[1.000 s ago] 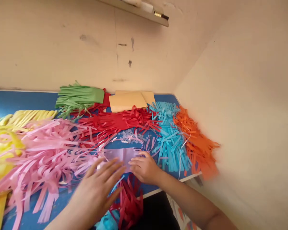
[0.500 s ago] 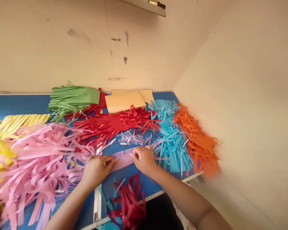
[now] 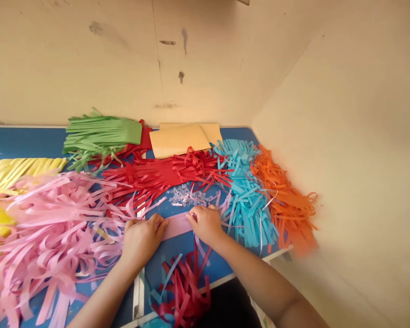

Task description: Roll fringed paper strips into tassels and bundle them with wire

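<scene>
A flat lilac-pink paper strip with fringed ends lies across the blue table. My left hand grips its left part, thumb and fingers pressed together. At the strip's right part my right hand pinches the paper, and thin fringe strands spread out beyond it. Just behind the strip sit small clear plastic bits. To the left of my left hand is a large heap of pink fringed paper.
Red fringe, green fringe and folded yellow-orange paper lie toward the wall. Blue fringe and orange fringe are at right, yellow fringe at left. Dark red strips hang over the front edge.
The view has tilted slightly downward. My left hand's fingers have flattened onto the strip, its thumb now along the paper. My right hand still pinches the other part.
</scene>
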`<action>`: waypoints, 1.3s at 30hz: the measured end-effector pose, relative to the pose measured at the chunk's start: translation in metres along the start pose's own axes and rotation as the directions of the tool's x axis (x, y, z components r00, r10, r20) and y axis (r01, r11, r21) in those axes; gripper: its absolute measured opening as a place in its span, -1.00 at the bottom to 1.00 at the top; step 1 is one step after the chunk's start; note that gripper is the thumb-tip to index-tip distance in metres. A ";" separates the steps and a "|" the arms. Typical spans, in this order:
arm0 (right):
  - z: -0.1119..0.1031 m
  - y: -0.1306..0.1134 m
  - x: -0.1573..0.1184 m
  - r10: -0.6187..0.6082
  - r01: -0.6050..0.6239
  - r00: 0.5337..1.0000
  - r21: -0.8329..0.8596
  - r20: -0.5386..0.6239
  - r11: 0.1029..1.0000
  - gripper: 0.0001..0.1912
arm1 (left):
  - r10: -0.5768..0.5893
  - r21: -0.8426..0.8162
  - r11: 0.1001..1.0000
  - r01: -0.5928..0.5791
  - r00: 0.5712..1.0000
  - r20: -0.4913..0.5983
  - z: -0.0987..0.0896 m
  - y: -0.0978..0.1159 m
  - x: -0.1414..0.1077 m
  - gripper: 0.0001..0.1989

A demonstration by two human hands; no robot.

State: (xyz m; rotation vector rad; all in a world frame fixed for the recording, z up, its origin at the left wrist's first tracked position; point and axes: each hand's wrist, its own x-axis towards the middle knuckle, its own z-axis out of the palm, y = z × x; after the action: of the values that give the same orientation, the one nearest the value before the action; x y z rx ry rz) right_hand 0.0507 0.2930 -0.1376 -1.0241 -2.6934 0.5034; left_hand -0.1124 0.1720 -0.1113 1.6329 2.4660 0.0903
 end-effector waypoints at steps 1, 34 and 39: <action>0.000 0.001 0.001 0.000 0.000 1.000 0.004 -0.002 1.000 -0.82 | -0.002 0.007 1.000 0.002 1.000 -0.005 0.000 0.000 0.000 -0.55; -0.033 0.026 0.026 -0.425 0.416 0.899 0.095 0.107 0.904 -0.84 | 0.207 -0.079 0.960 -0.269 0.872 -0.444 0.005 -0.006 -0.021 -0.84; -0.035 0.026 0.016 -0.495 0.487 0.865 0.100 0.081 0.868 -0.88 | 0.313 -0.053 0.927 -0.372 0.841 -0.441 0.006 -0.015 -0.022 -0.81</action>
State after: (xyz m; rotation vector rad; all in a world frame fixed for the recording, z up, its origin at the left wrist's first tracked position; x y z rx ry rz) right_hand 0.0656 0.3301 -0.1148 -0.2642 -2.8483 0.5586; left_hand -0.1168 0.1459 -0.1172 2.1640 2.3343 0.7253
